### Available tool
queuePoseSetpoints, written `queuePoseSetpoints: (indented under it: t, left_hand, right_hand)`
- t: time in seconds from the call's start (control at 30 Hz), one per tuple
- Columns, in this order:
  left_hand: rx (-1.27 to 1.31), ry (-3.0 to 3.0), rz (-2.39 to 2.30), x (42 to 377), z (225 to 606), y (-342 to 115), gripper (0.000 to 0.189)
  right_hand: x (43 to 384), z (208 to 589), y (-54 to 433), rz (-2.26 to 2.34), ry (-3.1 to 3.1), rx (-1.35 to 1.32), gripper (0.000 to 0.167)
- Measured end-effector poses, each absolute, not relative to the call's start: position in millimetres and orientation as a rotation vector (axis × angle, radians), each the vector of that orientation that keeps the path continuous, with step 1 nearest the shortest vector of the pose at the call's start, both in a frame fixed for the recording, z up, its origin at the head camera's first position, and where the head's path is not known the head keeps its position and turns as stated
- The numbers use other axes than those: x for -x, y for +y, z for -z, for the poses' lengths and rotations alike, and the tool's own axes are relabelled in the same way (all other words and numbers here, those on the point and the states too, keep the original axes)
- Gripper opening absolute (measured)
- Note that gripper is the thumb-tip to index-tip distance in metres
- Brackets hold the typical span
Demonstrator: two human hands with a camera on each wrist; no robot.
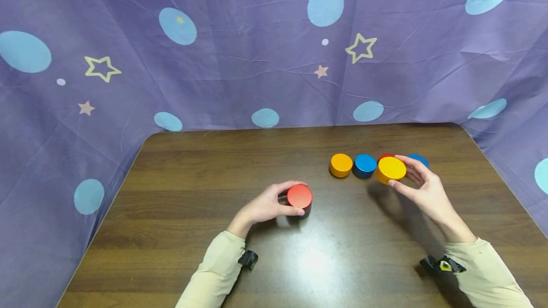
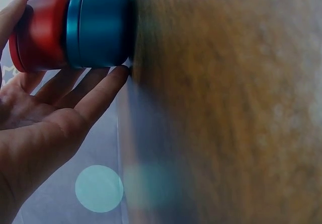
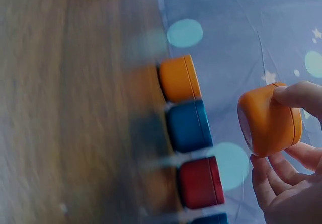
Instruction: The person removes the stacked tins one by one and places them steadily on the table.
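Note:
Near the middle of the table my left hand (image 1: 263, 204) grips a red round canister (image 1: 299, 196) between thumb and fingers. In the left wrist view, the red canister (image 2: 44, 31) sits on top of a blue canister (image 2: 103, 30), which stands on the table; a fingertip reaches down beside the blue one. On the right, my right hand (image 1: 432, 198) pinches a yellow-orange canister (image 1: 391, 169) by its sides. The right wrist view has this orange canister (image 3: 266, 121) raised above the table, slightly tilted, the thumb on one side and fingers on the other.
Behind the raised canister runs a row of canisters on the table: orange (image 1: 341, 165), blue (image 1: 365, 166), red (image 1: 386, 155) and another blue (image 1: 418, 159), partly hidden by the right hand. A purple patterned cloth (image 1: 239, 61) hangs along the far edge of the wooden table (image 1: 180, 194).

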State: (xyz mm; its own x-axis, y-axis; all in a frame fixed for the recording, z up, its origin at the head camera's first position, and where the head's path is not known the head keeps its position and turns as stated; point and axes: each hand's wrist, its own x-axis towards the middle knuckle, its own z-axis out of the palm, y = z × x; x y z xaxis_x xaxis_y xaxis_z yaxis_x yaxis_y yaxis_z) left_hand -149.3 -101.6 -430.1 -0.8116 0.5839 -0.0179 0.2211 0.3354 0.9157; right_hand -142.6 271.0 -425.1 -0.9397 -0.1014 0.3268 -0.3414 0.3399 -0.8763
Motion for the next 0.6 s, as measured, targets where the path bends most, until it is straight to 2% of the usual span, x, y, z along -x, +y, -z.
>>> queuePoseSetpoints:
  t: [0.6]
  left_hand:
    - [-0.716, 2.256, -1.481, 149, 430, -102, 0.061]
  right_hand:
    - [146, 428, 311, -1.836, -2.212, -0.189, 0.058]
